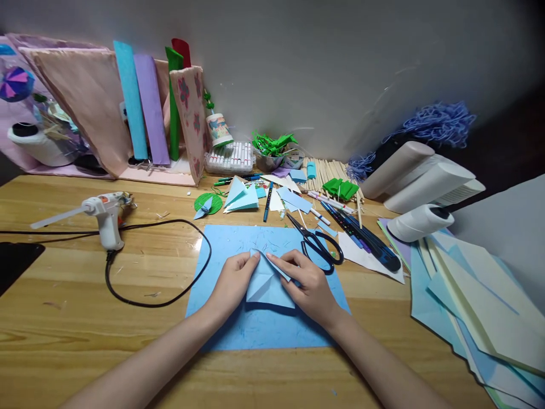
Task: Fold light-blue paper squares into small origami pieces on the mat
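A light blue sheet of paper (269,288) with crease lines is held between both hands, over a larger blue mat (272,332). My left hand (232,278) grips the paper's left edge, thumb on top near its upper corner. On the other side my right hand (309,281) pinches the right edge, where a narrow flap is folded over; its index finger reaches toward the upper corner. Black-handled scissors (321,247) lie just beyond my right hand, partly on the mat.
A hot glue gun (108,218) with its black cable stands at the left. Markers (232,156), folded paper pieces (242,196), pens and wooden sticks (326,170) crowd the back. Paper sheets (481,295) and a white thread spool (419,222) are at the right.
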### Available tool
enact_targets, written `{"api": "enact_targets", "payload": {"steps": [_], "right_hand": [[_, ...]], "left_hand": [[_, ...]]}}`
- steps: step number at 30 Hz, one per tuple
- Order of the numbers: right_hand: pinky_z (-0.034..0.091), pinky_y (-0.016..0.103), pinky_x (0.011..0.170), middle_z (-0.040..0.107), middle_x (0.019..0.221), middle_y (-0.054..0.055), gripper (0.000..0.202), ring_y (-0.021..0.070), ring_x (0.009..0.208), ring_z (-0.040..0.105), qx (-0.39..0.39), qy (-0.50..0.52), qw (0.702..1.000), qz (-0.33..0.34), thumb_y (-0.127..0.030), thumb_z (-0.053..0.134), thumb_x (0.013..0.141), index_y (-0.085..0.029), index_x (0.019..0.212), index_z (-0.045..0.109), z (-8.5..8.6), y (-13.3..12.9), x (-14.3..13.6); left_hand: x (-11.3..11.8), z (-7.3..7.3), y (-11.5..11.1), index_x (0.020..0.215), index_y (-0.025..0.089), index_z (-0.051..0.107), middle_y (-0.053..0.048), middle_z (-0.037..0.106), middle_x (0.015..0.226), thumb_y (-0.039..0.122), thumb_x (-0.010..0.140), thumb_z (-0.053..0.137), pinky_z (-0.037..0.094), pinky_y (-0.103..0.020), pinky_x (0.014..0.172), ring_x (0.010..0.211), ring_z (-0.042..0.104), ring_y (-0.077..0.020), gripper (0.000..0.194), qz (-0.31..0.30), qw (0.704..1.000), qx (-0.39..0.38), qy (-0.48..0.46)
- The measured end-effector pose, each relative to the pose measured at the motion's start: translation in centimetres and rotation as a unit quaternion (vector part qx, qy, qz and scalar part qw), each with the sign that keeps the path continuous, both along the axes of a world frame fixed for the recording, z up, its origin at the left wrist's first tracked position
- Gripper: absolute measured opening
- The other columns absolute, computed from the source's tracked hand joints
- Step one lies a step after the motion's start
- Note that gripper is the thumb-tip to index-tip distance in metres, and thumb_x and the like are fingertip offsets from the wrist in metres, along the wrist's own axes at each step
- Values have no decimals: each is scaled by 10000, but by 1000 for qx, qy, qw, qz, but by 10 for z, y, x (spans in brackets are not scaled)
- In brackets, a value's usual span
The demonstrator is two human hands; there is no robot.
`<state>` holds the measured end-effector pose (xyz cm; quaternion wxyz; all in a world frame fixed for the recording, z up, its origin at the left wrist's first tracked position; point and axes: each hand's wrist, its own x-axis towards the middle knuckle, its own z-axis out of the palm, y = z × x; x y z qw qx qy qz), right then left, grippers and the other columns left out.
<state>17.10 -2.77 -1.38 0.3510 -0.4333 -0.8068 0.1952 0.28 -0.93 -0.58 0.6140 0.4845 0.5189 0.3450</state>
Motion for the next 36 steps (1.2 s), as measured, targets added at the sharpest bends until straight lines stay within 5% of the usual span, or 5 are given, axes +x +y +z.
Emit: {"api": "enact_targets", "payload": {"steps": [12, 21, 27, 36], "right_hand": [[465, 331, 658, 583, 852, 82, 494, 201, 761, 502, 114, -176, 977, 36, -72, 421, 796, -199, 1273, 439, 6, 1, 3], [480, 347, 632, 596, 819, 92, 438, 217, 759, 517, 128, -194, 972, 45, -80, 457, 775, -158, 1204, 502, 7, -3, 0], [479, 390, 823, 579, 1135, 104, 460, 236, 1003, 505, 123, -174, 975, 59, -36, 454, 734, -162, 1172, 519, 7, -2, 0], [496, 392, 822, 591, 1144, 106, 447, 240, 985, 518, 117, -168, 977, 64, -31, 465, 728, -130, 1160, 530, 8, -4, -3]], "left_hand": [[0, 1, 2, 537, 190, 309, 54, 260, 529, 418, 771, 421, 251, -222, 485, 518, 261, -100, 345, 6, 998, 27, 51], [-1, -1, 3, 561, 168, 427, 38, 381, 550, 407, 778, 419, 315, -231, 529, 550, 363, -115, 323, -11, 999, 13, 48], [-1, -2, 4, 555, 182, 374, 44, 337, 556, 374, 782, 412, 293, -226, 530, 559, 333, -115, 300, -10, 999, 25, 41], [-1, -1, 3, 556, 187, 355, 40, 313, 564, 415, 788, 438, 269, -229, 524, 566, 304, -114, 336, -15, 999, 30, 22]]}}
